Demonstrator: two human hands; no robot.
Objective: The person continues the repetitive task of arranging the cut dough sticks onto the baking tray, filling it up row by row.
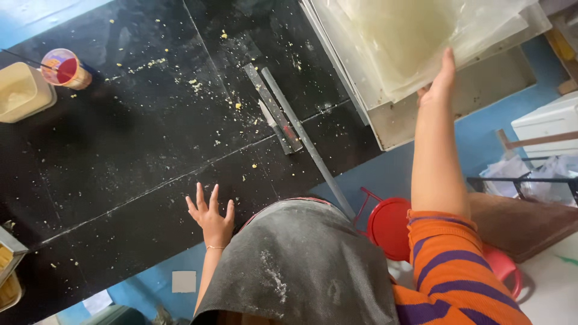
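head view, looking straight down. left hand [211, 218] rests flat on the black worktop [120, 156] near its front edge, fingers spread, palm down, holding nothing. thin bracelet at that wrist

right hand [438, 84] reaches up and away, arm extended, sleeve striped orange and purple. fingers lie against the lower edge of a stack of pale translucent sheets [421, 36]; thumb side is hidden under the stack, so cannot tell how firmly it grips, but the hand is closed onto the sheet edge. the sheets sit on a shallow metal tray [481, 90] at the far right end of the worktop, overhanging its rim

between the hands: a flat grey ruler [272, 107] lying diagonally, a long thin metal rod [307, 141] just beside it and running toward the front edge, a small knife-like blade [274, 126] touching the ruler

worktop dusted with flour and yellowish crumbs. far left: a cream tub [21, 91] and a small red-filled cup [65, 67] just beside it. grey apron [301, 265] in foreground; red stool [391, 225] below right arm
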